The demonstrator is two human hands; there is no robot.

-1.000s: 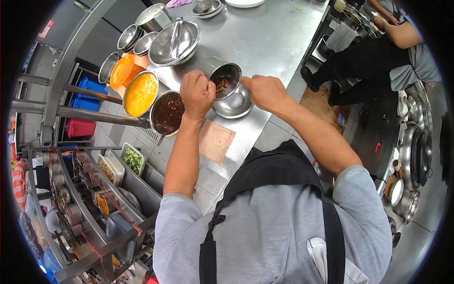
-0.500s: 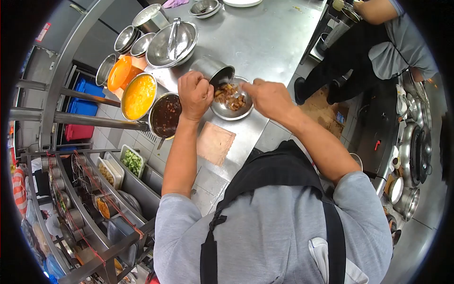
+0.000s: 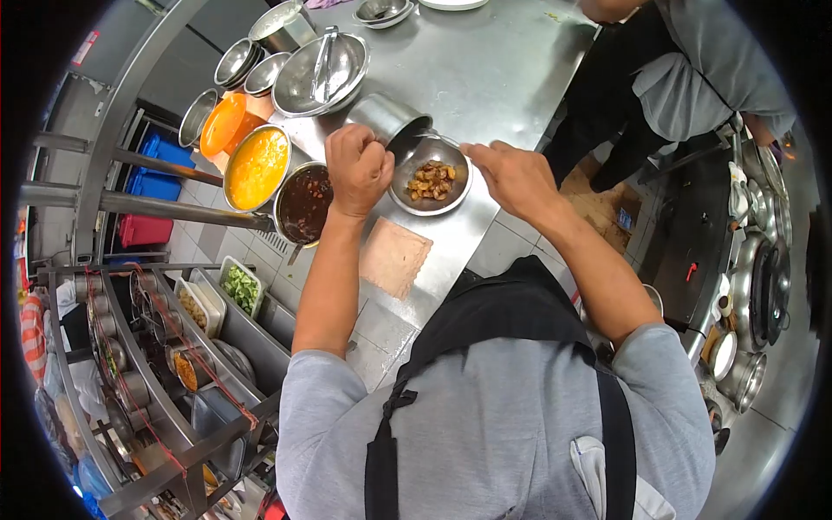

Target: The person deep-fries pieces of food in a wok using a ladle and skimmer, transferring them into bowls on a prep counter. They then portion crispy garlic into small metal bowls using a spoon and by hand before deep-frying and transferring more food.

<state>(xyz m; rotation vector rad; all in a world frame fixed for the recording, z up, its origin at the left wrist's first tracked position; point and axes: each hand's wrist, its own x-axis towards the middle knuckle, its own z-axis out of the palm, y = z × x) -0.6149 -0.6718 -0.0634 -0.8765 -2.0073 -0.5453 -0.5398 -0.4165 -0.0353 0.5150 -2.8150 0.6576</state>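
Observation:
My left hand (image 3: 358, 169) is closed in a fist at the near side of a tilted metal pot (image 3: 380, 114), gripping it; the exact grip is hidden. The pot's mouth faces right, over the edge of a shallow steel bowl (image 3: 397, 196). Brown, glossy food chunks (image 3: 432, 180) lie in the bowl. Closed round the handle of a metal spoon (image 3: 446, 139) is my right hand (image 3: 518, 178). The spoon's head reaches the pot's mouth, and I cannot see what is on it.
Left of my hands stand a pot of dark sauce (image 3: 303, 204), a pot of yellow egg-like liquid (image 3: 257, 169) and an orange bowl (image 3: 225, 124). Tongs (image 3: 323, 65) rest in a large bowl (image 3: 292, 80). A pinkish cloth (image 3: 394, 257) lies at the table edge. Another person (image 3: 693, 87) stands right.
The spoon has moved from over the food in the bowl up to the pot's mouth. The chunks now show plainly in the bowl. The other person has shifted left.

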